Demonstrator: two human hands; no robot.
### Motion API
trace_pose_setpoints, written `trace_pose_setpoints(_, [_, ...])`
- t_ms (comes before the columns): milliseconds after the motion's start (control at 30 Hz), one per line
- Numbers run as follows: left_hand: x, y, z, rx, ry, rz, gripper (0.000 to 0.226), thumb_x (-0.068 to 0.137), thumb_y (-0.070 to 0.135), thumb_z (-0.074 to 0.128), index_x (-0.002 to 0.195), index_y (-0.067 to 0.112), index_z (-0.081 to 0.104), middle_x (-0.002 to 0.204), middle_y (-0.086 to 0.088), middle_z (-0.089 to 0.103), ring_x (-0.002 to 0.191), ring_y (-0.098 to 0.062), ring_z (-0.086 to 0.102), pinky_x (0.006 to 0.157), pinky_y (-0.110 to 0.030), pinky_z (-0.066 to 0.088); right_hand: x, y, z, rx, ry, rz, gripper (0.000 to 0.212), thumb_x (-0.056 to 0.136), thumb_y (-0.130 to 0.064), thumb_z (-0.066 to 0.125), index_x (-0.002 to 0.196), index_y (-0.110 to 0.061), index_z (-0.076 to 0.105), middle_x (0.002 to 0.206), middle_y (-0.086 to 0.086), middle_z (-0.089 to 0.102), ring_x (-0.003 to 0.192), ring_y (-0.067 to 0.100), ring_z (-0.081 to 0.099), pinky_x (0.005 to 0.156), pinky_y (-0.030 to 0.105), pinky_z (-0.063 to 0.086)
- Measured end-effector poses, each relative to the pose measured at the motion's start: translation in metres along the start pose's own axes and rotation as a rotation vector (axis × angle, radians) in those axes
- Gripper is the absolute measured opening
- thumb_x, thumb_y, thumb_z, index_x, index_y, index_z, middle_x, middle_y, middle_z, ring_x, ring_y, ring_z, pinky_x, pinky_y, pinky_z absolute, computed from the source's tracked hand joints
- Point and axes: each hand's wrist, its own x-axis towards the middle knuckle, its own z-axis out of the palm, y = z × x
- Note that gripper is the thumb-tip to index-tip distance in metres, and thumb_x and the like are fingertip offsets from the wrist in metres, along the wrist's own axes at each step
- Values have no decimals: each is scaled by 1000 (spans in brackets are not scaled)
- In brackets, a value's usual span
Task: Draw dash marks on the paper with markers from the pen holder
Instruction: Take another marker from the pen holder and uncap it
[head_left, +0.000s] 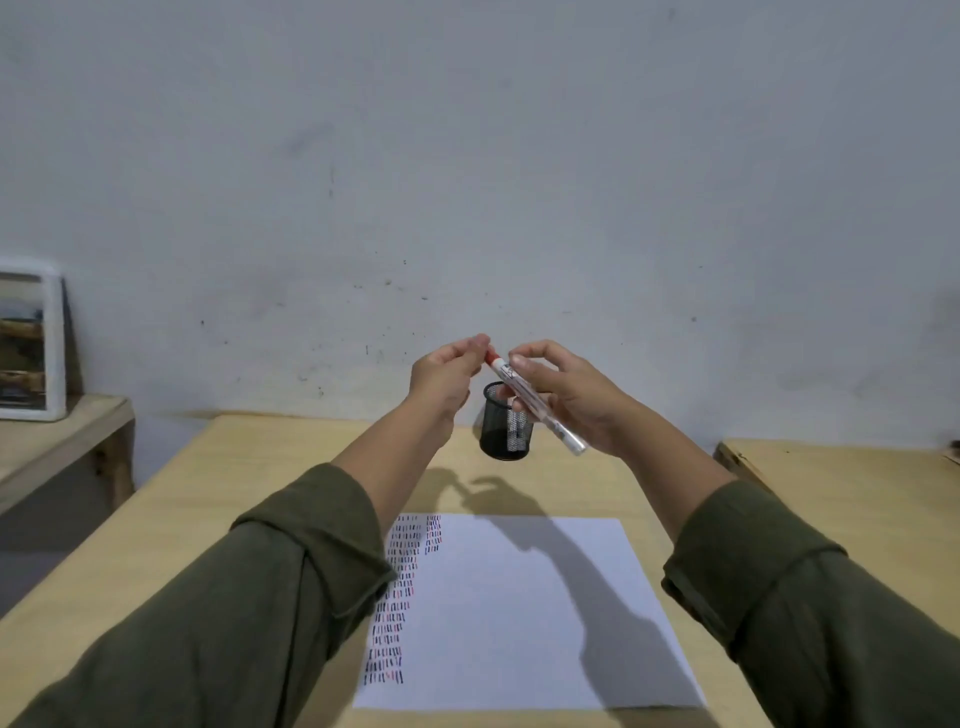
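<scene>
Head view, both hands raised above the pen holder (506, 428), right hand (571, 402) gripping a marker (535, 405) by its barrel, left hand (447, 376) pinching its red cap end — paper (530, 613) on table (260, 493) below, dash marks (397, 587) down its left side.

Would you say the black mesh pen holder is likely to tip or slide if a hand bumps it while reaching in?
Probably yes. The pen holder is open wire mesh and looks nearly empty, so likely light. It stands taller than wide on a smooth wooden table, so a nudge near the rim could slide or tip it.
</scene>
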Motion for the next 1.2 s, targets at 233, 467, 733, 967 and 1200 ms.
trace_pose_setpoints(233, [-23, -1, -22, -84, 300, -79, 21, 83, 39, 67, 75, 19, 67, 100, 2, 71, 102, -15, 55, 106, -40, 40, -31, 6, 16, 351, -39, -71, 35, 78, -36, 60, 108, -17, 59, 84, 4, 71, 71, 12, 65, 65, 20, 53])
trace_pose_setpoints(467, [-45, 0, -17, -73, 154, 25, 28, 81, 42, 69, 94, 18, 72, 106, 4, 68, 110, -11, 54, 104, -32, 38, -23, 14, 45, 486, 182, -120, 22, 95, -32, 50, 97, -13, 61, 65, 2, 66, 55, 8, 61, 55, 17, 51])
trace_pose_setpoints(733, [-48, -5, -19, -329, -99, 61, 16, 94, 28, 53, 104, 32, 64, 107, 20, 66, 108, 5, 55, 84, -25, 36, -17, 20, 57, 807, 218, -80, 19, 94, -24, 53, 88, -10, 63, 59, 5, 63, 50, 9, 59, 53, 17, 52])
trace_pose_setpoints(967, [-40, -10, -15, -313, 98, 61, 24, 95, 21, 53, 115, 19, 65, 90, 16, 66, 84, 2, 55, 75, -20, 34, -10, 29, 61, 755, 210, -121, 16, 95, -19, 51, 88, -7, 61, 60, 4, 64, 56, 11, 58, 58, 16, 52])
trace_pose_setpoints(1200, [-39, -10, -18, -264, 229, -16, 23, 94, 24, 55, 113, 18, 68, 79, 19, 64, 74, -1, 48, 58, -17, 31, -5, 38, 64, 612, 200, -170, 16, 97, -19, 48, 92, -8, 58, 62, 3, 65, 57, 10, 59, 62, 18, 53])
